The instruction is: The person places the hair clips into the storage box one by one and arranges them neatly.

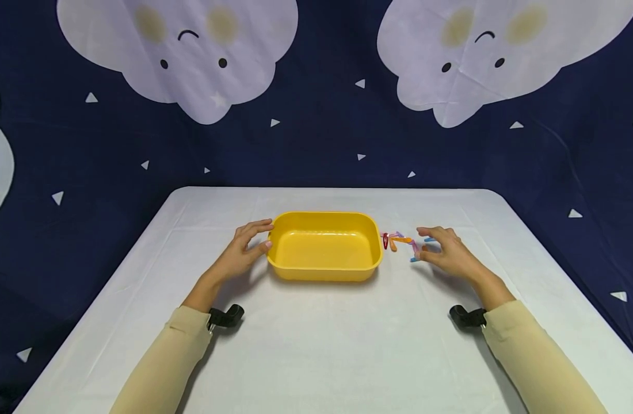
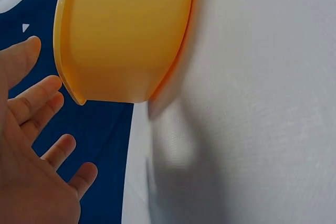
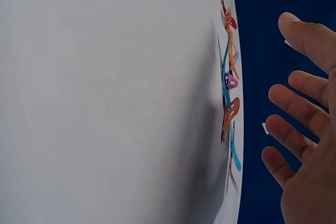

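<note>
A yellow rectangular plastic tub (image 1: 324,275) sits on the white table. My left hand (image 1: 240,251) is at its left end, fingers spread, with the fingertips right at the rim. In the left wrist view the same hand (image 2: 39,145) shows its fingers parted beside the tub (image 2: 123,35). Just right of the tub lies a loose row of small colourful hair clips (image 1: 399,239), in orange, red, purple and blue. My right hand (image 1: 447,251) hovers at the right end of that row, thumb and fingers apart. The right wrist view shows the hair clips (image 3: 231,114) near the hand (image 3: 310,129), which holds nothing.
The white table (image 1: 327,345) has rounded far corners. Behind it hangs a dark blue cloth (image 1: 316,155) with white clouds and small triangles. A black wrist camera (image 1: 227,316) sits on the left wrist, another wrist camera (image 1: 466,316) on the right.
</note>
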A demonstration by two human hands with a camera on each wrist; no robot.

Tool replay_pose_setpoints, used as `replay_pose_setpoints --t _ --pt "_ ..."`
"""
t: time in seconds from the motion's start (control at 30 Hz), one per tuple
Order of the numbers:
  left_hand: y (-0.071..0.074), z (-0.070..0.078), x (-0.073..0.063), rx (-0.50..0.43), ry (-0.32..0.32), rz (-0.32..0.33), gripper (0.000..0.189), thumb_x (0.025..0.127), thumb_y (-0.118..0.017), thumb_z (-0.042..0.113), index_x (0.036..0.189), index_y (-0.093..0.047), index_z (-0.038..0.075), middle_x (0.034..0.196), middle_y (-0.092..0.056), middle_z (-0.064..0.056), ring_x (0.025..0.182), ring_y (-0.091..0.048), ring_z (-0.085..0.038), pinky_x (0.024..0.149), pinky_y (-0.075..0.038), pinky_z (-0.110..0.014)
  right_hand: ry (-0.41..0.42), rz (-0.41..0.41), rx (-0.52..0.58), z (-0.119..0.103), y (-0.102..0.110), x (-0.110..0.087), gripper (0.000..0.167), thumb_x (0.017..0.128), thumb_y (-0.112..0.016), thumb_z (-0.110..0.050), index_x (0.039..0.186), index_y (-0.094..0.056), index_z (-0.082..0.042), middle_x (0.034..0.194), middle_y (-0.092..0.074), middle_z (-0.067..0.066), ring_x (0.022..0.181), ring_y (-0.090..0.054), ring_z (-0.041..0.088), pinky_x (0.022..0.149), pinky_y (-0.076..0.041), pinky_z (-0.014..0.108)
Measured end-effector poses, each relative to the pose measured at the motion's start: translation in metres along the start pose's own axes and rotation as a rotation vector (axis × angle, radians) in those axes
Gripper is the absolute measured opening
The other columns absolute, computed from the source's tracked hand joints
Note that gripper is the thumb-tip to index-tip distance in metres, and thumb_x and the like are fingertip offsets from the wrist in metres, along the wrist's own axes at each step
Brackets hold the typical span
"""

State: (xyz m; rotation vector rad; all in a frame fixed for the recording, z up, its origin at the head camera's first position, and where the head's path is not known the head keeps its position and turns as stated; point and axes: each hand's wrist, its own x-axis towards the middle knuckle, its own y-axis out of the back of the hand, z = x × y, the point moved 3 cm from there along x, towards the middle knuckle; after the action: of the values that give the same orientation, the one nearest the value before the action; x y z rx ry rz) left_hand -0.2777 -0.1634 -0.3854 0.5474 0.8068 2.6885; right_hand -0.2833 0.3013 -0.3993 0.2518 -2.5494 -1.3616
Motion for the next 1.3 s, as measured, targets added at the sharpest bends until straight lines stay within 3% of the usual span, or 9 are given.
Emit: replay_pose_setpoints --t 0.17,0.4,0.47,0.87,1.1,1.3 --pt "0.001 0.002 0.000 -0.029 0.009 -0.011 0.040 0.096 -0.055 0.015 0.134 -0.049 0.004 0.150 -0.037 -0.009 0.141 -0.019 -0.032 0.114 -0.017 -0.062 0.011 0.006 -0.012 0.003 0.000 0.002 0.059 0.084 -0.070 -0.023 0.135 -0.048 -0.003 0.136 -0.050 0.019 0.118 -0.037 0.034 0.095 -0.031 0.052" --pt "0.006 0.029 -0.005 -0.036 0.018 -0.046 0.040 0.095 -0.053 0.008 0.133 -0.047 -0.005 0.150 -0.035 -0.018 0.140 -0.018 -0.038 0.114 -0.015 -0.064 0.002 -0.014 -0.051 0.010 -0.001 0.005 0.055 0.084 -0.070 -0.025 0.132 -0.051 -0.005 0.134 -0.051 0.018 0.115 -0.038 0.032 0.091 -0.031 0.047" --pt "0.006 0.031 -0.005 -0.038 0.015 -0.051 0.040 0.096 -0.052 0.007 0.133 -0.047 -0.005 0.150 -0.035 -0.018 0.140 -0.019 -0.038 0.114 -0.015 -0.063 -0.002 -0.022 -0.058 0.011 0.000 0.006 0.055 0.084 -0.069 -0.024 0.132 -0.051 -0.006 0.134 -0.051 0.018 0.115 -0.038 0.032 0.090 -0.031 0.047" --pt "0.006 0.024 -0.006 -0.052 0.033 -0.071 0.041 0.095 -0.053 0.008 0.134 -0.046 -0.004 0.150 -0.034 -0.018 0.141 -0.019 -0.037 0.115 -0.015 -0.062 0.021 -0.064 -0.080 0.017 0.000 0.012 0.051 0.084 -0.069 -0.024 0.130 -0.054 -0.006 0.132 -0.054 0.019 0.115 -0.038 0.033 0.087 -0.027 0.043" --pt "0.005 0.023 -0.005 -0.061 0.049 -0.078 0.041 0.096 -0.053 0.009 0.134 -0.047 -0.003 0.151 -0.034 -0.017 0.142 -0.018 -0.036 0.115 -0.014 -0.062 0.008 -0.098 -0.097 0.023 -0.002 0.015 0.050 0.085 -0.068 -0.024 0.130 -0.054 -0.007 0.133 -0.053 0.019 0.119 -0.036 0.036 0.091 -0.027 0.052" --pt "0.005 0.024 -0.006 -0.071 0.053 -0.081 0.041 0.096 -0.053 0.009 0.134 -0.047 -0.004 0.151 -0.035 -0.017 0.142 -0.019 -0.036 0.116 -0.014 -0.061 -0.003 -0.122 -0.106 0.024 -0.003 0.017 0.050 0.086 -0.068 -0.023 0.132 -0.053 -0.010 0.137 -0.051 0.019 0.121 -0.035 0.036 0.092 -0.027 0.052"
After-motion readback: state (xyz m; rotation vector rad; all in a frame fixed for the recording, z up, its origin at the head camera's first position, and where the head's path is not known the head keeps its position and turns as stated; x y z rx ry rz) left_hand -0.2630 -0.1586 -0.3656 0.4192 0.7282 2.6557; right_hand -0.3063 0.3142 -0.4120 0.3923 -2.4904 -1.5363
